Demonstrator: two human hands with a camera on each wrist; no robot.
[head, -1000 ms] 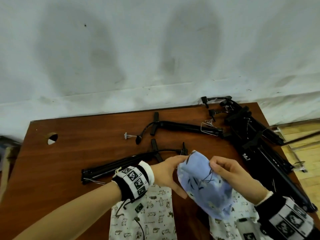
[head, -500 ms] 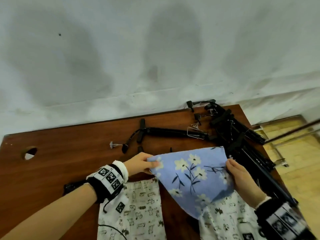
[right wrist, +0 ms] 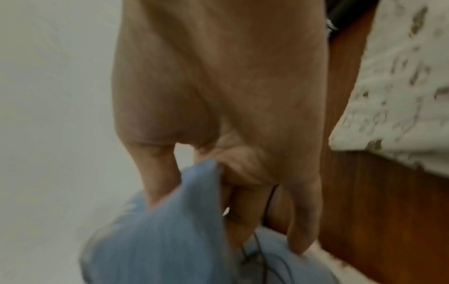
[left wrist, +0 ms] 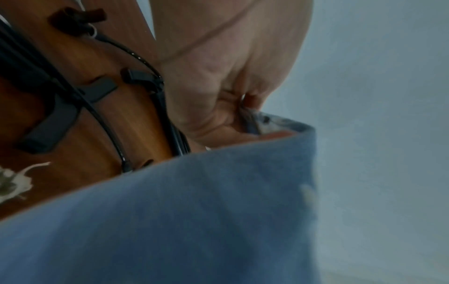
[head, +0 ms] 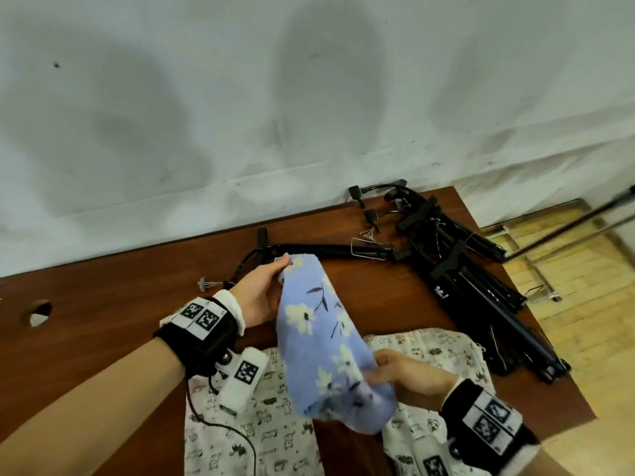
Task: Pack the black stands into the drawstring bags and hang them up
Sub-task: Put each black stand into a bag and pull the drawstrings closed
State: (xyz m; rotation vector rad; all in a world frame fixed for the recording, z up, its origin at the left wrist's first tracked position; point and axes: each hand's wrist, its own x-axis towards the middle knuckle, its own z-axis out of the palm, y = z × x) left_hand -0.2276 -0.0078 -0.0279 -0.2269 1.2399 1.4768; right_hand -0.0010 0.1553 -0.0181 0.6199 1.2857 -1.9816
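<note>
A blue floral drawstring bag [head: 323, 341] hangs between both hands above the brown table [head: 103, 304]. My left hand [head: 263, 290] pinches its far top corner, seen close in the left wrist view as blue cloth [left wrist: 170, 221] under the left hand [left wrist: 228, 90]. My right hand [head: 405, 376] grips its near lower end; in the right wrist view the right hand [right wrist: 230, 153] bunches the blue bag [right wrist: 157, 240]. One folded black stand [head: 330, 250] lies just beyond the bag. A heap of black stands [head: 474, 286] fills the table's right side.
Two white printed drawstring bags lie flat at the near edge, one on the left [head: 247, 431] and one on the right [head: 436, 345]. A round cable hole [head: 36, 312] sits far left. The white wall [head: 309, 97] rises behind; wooden floor [head: 584, 269] lies right.
The bag was spread wide between both hands half a second ago. Now it is turned lengthwise: the left hand has moved away and up, the right hand nearer and lower.
</note>
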